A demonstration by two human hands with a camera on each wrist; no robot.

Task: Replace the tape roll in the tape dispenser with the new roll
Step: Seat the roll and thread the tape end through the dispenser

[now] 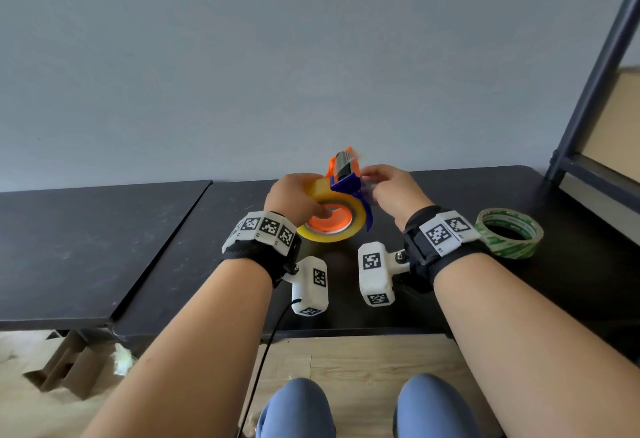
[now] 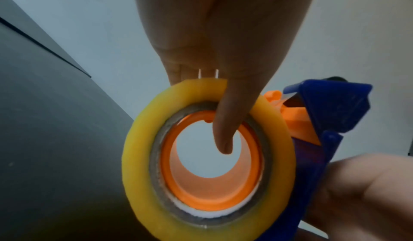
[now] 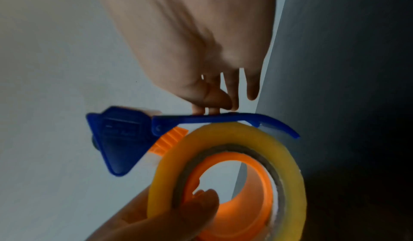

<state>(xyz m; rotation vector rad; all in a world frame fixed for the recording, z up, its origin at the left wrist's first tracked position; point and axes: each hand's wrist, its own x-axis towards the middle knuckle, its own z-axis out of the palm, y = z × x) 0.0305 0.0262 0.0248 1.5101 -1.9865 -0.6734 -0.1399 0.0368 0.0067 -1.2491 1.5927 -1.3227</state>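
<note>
Above the black table (image 1: 450,195) both hands hold an orange and blue tape dispenser (image 1: 344,183), tilted with its cutter end up. A yellow tape roll (image 1: 332,238) sits on its orange hub (image 1: 329,222). My left hand (image 1: 294,202) grips the yellow tape roll (image 2: 138,156), thumb (image 2: 225,126) hooked into the hub (image 2: 223,202) and fingers over the outer rim. My right hand (image 1: 394,191) pinches the dispenser's blue frame (image 3: 125,138) along its thin arm (image 3: 201,118). A second roll, clear with green print (image 1: 512,250), lies flat on the table to the right.
A second black tabletop (image 1: 86,247) adjoins on the left with a narrow seam. A dark metal shelf frame (image 1: 588,98) stands at the back right corner. A plain wall runs behind the table. Cardboard (image 1: 62,361) lies on the floor at lower left.
</note>
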